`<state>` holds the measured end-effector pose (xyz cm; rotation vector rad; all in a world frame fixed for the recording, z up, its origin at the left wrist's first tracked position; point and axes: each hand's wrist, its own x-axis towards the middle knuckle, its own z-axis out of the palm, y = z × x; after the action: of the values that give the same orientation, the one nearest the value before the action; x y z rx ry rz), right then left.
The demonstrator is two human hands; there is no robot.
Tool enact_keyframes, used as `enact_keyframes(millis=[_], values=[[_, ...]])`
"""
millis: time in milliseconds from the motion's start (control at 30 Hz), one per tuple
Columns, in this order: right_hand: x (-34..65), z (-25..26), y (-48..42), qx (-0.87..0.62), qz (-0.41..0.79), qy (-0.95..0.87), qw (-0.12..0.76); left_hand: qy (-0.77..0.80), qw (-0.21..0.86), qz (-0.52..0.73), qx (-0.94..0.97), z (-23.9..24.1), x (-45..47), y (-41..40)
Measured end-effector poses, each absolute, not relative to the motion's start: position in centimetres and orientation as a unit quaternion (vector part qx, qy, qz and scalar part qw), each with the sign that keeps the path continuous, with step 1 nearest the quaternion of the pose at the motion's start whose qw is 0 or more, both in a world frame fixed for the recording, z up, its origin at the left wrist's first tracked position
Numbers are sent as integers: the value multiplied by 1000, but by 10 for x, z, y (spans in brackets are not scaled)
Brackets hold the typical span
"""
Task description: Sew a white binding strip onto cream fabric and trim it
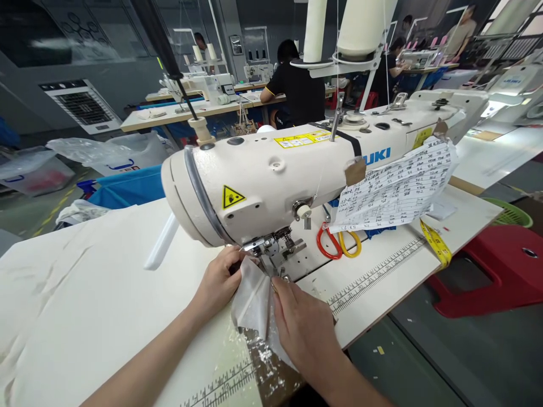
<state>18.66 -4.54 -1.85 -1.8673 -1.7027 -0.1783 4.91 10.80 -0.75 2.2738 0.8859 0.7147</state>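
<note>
A piece of thin white fabric point(251, 299) hangs in folds over the front edge of the sewing table, its upper end at the needle area of a white sewing machine point(263, 181). My left hand point(218, 280) is closed, pinching the fabric's left side close to the presser foot point(267, 263). On the right, my right hand point(303, 322) is closed on the fabric's other side, thumb and forefinger just in front of the foot. The needle and the exact stitching point are hidden by metal parts and fingers.
Scissors with red and yellow handles point(330, 244) lie right of the needle area. A handwritten paper sheet point(390, 186) hangs from the machine arm. A yellow tape measure point(436, 244) crosses the table's right edge, near a red stool point(500, 271). A person point(299, 85) sits ahead.
</note>
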Motion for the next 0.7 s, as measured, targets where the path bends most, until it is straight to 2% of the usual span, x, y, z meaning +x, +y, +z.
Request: enact_keyframes(millis=[400,700], values=[[186,-22,-45,-699,-85,-649,287,336,273,273,859,-8,49,107],[187,-19,-50,-699,-62,-636,321,356,289,254,852,-3,50,106]])
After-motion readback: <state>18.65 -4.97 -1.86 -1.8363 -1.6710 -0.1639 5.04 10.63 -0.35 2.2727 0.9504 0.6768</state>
